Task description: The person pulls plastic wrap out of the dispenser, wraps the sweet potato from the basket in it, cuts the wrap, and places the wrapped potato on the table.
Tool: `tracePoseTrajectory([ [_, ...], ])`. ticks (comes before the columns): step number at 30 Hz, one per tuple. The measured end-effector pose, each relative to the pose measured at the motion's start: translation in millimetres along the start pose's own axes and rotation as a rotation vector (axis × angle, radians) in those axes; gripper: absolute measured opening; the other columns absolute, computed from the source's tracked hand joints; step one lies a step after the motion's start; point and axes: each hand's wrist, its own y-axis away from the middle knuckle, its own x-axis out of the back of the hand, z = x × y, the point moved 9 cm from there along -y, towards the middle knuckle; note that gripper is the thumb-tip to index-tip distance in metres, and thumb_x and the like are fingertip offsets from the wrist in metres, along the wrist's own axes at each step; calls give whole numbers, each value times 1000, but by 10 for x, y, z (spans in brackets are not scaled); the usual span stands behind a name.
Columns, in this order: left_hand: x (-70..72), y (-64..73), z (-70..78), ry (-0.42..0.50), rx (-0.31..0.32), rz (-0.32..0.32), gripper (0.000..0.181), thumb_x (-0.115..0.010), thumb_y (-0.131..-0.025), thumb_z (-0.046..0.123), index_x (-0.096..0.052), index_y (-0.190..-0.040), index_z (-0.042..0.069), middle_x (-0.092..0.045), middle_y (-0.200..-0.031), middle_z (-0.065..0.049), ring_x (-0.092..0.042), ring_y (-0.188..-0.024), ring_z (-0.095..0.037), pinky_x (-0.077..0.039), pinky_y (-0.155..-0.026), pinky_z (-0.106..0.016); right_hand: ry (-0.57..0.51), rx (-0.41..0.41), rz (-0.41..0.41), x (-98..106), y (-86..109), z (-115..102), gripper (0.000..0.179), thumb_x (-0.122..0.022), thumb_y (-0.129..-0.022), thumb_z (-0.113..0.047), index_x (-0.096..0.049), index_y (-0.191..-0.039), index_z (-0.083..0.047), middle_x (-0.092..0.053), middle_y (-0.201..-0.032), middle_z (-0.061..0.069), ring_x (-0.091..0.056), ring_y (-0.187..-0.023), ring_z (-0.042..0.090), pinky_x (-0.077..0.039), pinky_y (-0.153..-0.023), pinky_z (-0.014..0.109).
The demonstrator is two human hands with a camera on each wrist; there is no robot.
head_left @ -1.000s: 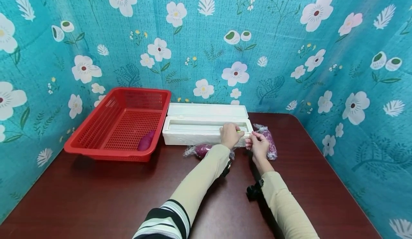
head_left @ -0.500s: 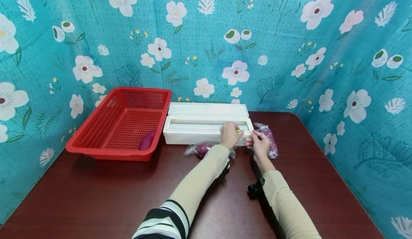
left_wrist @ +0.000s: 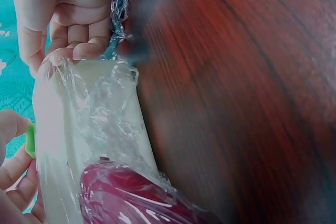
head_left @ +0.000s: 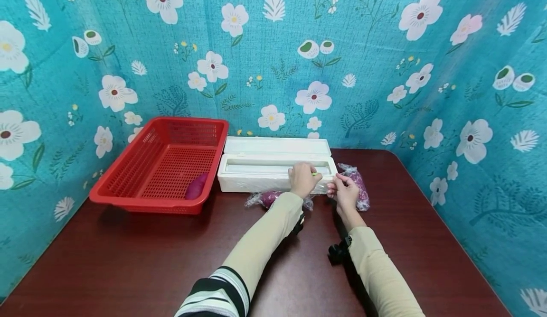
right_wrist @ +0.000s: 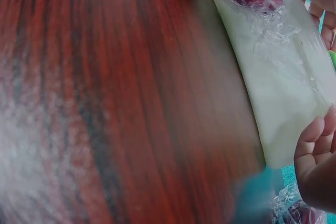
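A long white cling film box (head_left: 245, 182) lies with its lid (head_left: 278, 146) folded back. At its front edge my left hand (head_left: 301, 179) pinches a small green slide cutter (left_wrist: 30, 141) between thumb and fingers. My right hand (head_left: 345, 192) pinches the cling film (left_wrist: 60, 72) at the box's right front corner. Clear film drapes down the box front, crumpled in places. A purple sweet potato (left_wrist: 126, 192) wrapped in film lies against the front of the box, partly behind my left forearm in the head view. Another wrapped purple piece (head_left: 359, 189) lies beside the right end.
On the left stands a red plastic basket (head_left: 145, 204) with one unwrapped purple sweet potato (head_left: 197, 186) in it. Everything rests on a dark red wooden table (head_left: 149, 260). A blue flowered curtain (head_left: 256, 60) hangs close behind and along the sides.
My left hand has slid slightly left along the box's front edge with the green slide cutter. The right hand keeps its pinch at the corner.
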Motion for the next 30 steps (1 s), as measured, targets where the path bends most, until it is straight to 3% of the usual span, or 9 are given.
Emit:
tracePoseTrajectory([
  [8,28,15,6,11,2,-5,14,-68,-73,28,-68,-77,14,-62,-79,4,-53,-83,-17,-35,-71,-32,-44,-7,-27,-2,-14,22,16,-55,-85,-2,-56,-101,2,-59,-53,1,-51,-41,6,-41,-37,20],
  [13,29,27,0,42,-5,6,14,-68,-73,26,-68,-78,12,-64,-79,3,-54,-82,-17,-36,-71,-32,11,-2,-4,31,-46,65,15,-55,-86,-4,-54,-101,-1,-57,-51,-2,-50,-40,5,-41,-37,19],
  [19,54,18,-14,74,-3,2,14,-68,-73,23,-67,-78,10,-64,-77,2,-54,-81,-17,-37,-72,-32,9,-49,1,-37,1,0,23,-51,-87,-1,-49,-109,6,-56,-49,-1,-49,-39,6,-40,-37,20],
  [25,43,12,-34,106,-3,0,14,-69,-74,23,-66,-77,10,-62,-76,1,-54,-78,-17,-38,-72,-31,20,31,-13,36,-108,112,15,-57,-85,-7,-56,-99,-3,-58,-53,-2,-51,-41,4,-42,-37,19],
  [30,19,40,-28,126,-35,14,13,-69,-73,22,-65,-75,9,-61,-74,2,-54,-76,-16,-38,-70,-30,-8,36,3,149,-216,257,12,-59,-84,-5,-58,-96,-4,-59,-53,2,-52,-40,7,-42,-35,21],
])
